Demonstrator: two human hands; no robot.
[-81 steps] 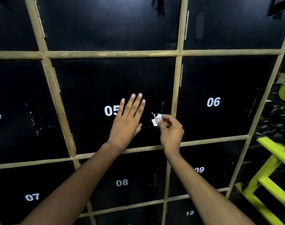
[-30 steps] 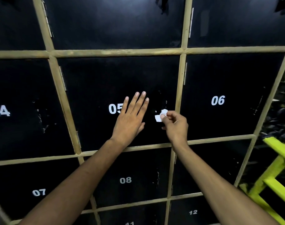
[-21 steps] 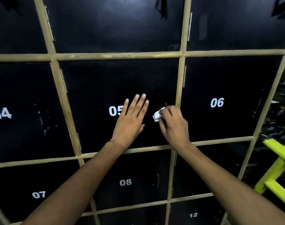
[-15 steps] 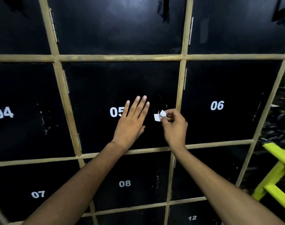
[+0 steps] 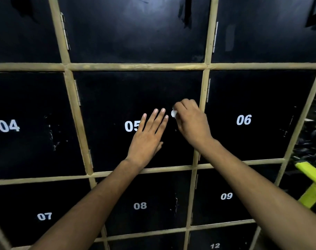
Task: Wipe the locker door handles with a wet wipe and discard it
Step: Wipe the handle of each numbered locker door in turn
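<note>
My left hand [image 5: 147,136] lies flat with straight fingers on the black door of locker 05 [image 5: 117,105], covering part of its white number. My right hand [image 5: 191,121] has its fingers curled round a small white wet wipe [image 5: 173,113] and holds it against the right side of that door, close to the wooden frame post [image 5: 201,112]. Only a small corner of the wipe shows past the fingers. The door's handle is hidden behind my right hand.
Black doors numbered 04 [image 5: 8,125], 06 [image 5: 243,120], 07, 08, 09 and 12 surround it in a light wooden grid. A bright yellow-green metal frame [image 5: 312,181] stands at the lower right, with dark gym gear behind it.
My right hand has moved up the right side of door 05 with the wipe, and its back now covers most of the wipe. The left hand has stayed flat on the door.
</note>
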